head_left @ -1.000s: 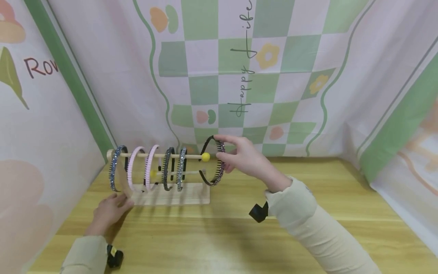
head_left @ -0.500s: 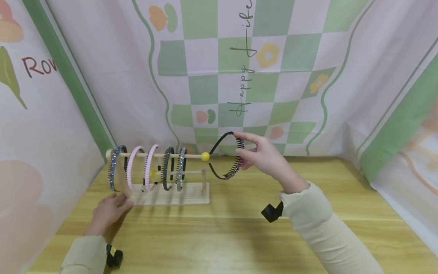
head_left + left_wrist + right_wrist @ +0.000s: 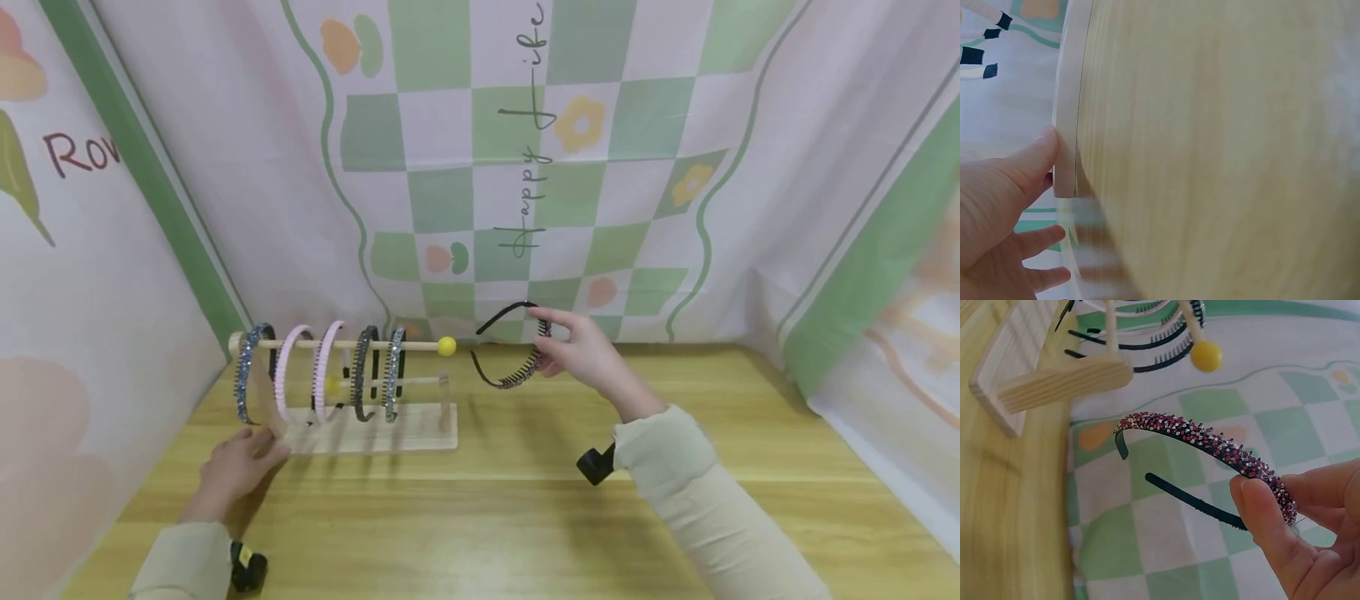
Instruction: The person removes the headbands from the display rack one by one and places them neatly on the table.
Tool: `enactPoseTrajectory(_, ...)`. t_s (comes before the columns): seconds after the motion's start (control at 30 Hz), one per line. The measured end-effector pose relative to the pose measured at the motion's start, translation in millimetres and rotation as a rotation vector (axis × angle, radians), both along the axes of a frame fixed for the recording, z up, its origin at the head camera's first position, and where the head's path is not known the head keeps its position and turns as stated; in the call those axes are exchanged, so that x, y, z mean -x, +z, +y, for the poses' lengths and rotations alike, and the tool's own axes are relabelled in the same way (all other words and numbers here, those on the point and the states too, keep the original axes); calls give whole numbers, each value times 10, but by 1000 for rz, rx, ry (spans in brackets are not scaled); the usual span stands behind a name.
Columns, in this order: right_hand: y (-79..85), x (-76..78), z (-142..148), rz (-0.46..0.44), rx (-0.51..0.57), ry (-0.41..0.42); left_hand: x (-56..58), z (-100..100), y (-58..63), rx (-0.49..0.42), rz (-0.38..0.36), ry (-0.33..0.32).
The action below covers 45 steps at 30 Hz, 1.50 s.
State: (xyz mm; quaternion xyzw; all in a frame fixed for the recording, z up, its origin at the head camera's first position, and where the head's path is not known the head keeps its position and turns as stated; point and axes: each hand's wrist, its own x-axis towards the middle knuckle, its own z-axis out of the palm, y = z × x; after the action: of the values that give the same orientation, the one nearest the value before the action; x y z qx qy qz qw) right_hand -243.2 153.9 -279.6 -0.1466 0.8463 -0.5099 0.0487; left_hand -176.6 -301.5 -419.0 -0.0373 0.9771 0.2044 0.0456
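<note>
My right hand [image 3: 581, 354] pinches a headband [image 3: 1191, 437] between thumb and fingers. Its band is black with inner teeth, and red and silver beads cover the outside. It is held up in the air, its two open ends pointing left toward the yellow ball [image 3: 447, 346] that tips the stand's upper rod. The wooden headband stand [image 3: 416, 429] rests on the table, several headbands hanging along that rod: blue glitter [image 3: 245, 375], two pink ones, black [image 3: 363, 375] and silver [image 3: 393, 375]. At the stand's left end, my left hand [image 3: 236, 467] grips the base's corner with thumb and forefinger.
A lower rod [image 3: 420, 381] with its own yellow ball runs behind the hanging headbands. Printed curtains [image 3: 435, 200] close off the back and both sides of the wooden table [image 3: 450, 533]. A small black device sits at each wrist.
The beaded headband has moved right with my right hand, from around the upper rod's yellow tip to clear of it. My left hand has stayed at the stand's base.
</note>
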Motion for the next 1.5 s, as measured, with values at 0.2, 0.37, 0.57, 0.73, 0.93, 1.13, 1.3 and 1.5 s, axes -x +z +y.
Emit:
enactPoseTrajectory(0.2,-132,51,18,-15,1,-17,-6,0,-3,-6,-7,5)
enactPoseTrajectory(0.37,-241,101,30,-11,4,-30,-12,7,0,-3,-6,7)
enactPoseTrajectory(0.57,-362,164,38,-28,-11,-59,0,-3,-12,-9,4,-1)
enactPoseTrajectory(0.73,-462,196,48,-43,-13,-79,6,-4,-12,-7,8,-2)
enactPoseTrajectory(0.93,-603,240,56,-57,-2,-98,4,-2,-6,-8,-10,8)
enactPoseTrajectory(1.13,-707,261,44,-70,25,-133,-7,5,8,-6,-10,1)
enactPoseTrajectory(1.3,-795,277,31,-85,32,-150,-15,14,30,-15,-26,5)
enactPoseTrajectory(1.5,-861,303,17,-98,29,-167,-2,4,35,-13,-28,10)
